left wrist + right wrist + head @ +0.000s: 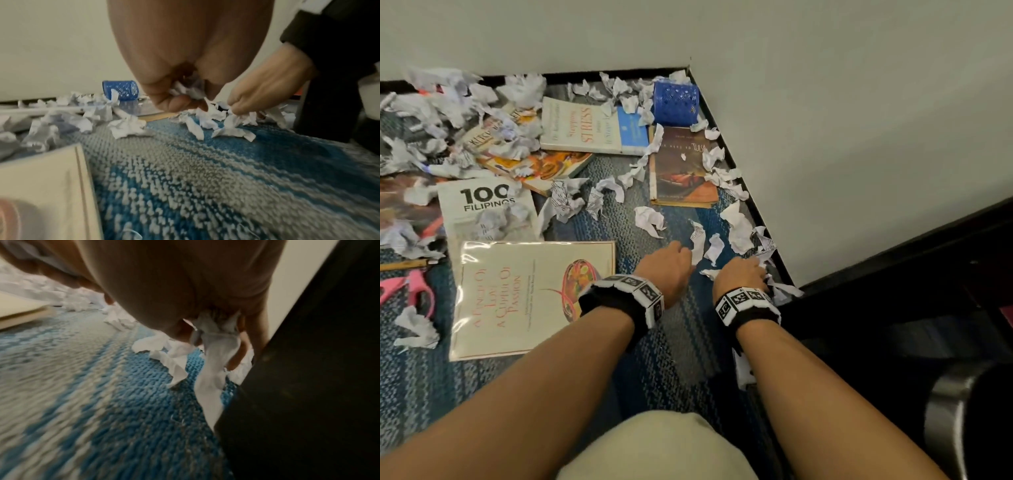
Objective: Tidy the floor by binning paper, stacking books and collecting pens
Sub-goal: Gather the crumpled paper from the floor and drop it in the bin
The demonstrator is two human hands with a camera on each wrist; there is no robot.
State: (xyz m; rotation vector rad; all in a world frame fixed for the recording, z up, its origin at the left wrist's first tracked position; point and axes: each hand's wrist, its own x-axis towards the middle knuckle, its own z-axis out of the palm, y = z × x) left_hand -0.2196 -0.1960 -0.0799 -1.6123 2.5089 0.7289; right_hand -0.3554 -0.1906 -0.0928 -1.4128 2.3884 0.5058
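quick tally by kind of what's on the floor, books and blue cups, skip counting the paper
books: 6 with covers showing
blue cup: 1
total: 7
paper scraps: too many to count, and they may hide more books

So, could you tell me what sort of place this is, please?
Probably an office or study corner: patterned blue carpet meeting a plain wall with dark skirting, and books scattered among crumpled paper.
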